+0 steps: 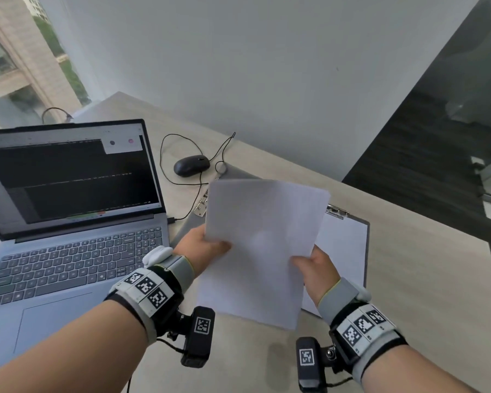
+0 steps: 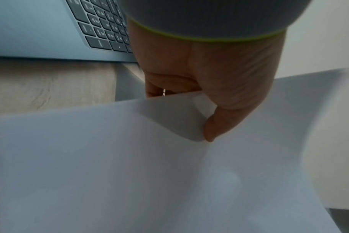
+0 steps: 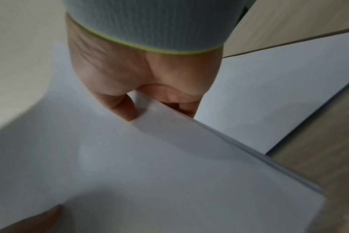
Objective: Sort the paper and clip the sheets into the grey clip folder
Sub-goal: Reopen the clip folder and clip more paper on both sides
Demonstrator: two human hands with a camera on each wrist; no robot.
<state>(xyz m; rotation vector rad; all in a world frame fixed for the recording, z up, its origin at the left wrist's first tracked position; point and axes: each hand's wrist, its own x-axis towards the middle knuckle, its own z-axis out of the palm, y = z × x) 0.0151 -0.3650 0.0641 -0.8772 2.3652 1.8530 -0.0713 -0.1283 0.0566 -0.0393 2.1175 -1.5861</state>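
Observation:
Both hands hold a stack of white sheets [image 1: 262, 245] up above the desk. My left hand [image 1: 207, 245] pinches its left edge, thumb on top [image 2: 211, 129], fingers underneath. My right hand [image 1: 312, 265] pinches the right edge [image 3: 130, 110] the same way. Beneath the stack lies the grey clip folder [image 1: 364, 251], open flat, with a metal clip [image 1: 336, 211] at its top and a white sheet [image 1: 342, 245] on its right board. Another metal clip [image 1: 201, 204] shows at the folder's left part. The stack hides most of the folder.
An open laptop [image 1: 68, 222] stands to the left, close to my left hand. A black mouse [image 1: 191, 165] with a looping cable [image 1: 182, 137] lies behind the folder. The desk's right edge [image 1: 488, 251] drops to a dark floor. A white wall rises behind the desk.

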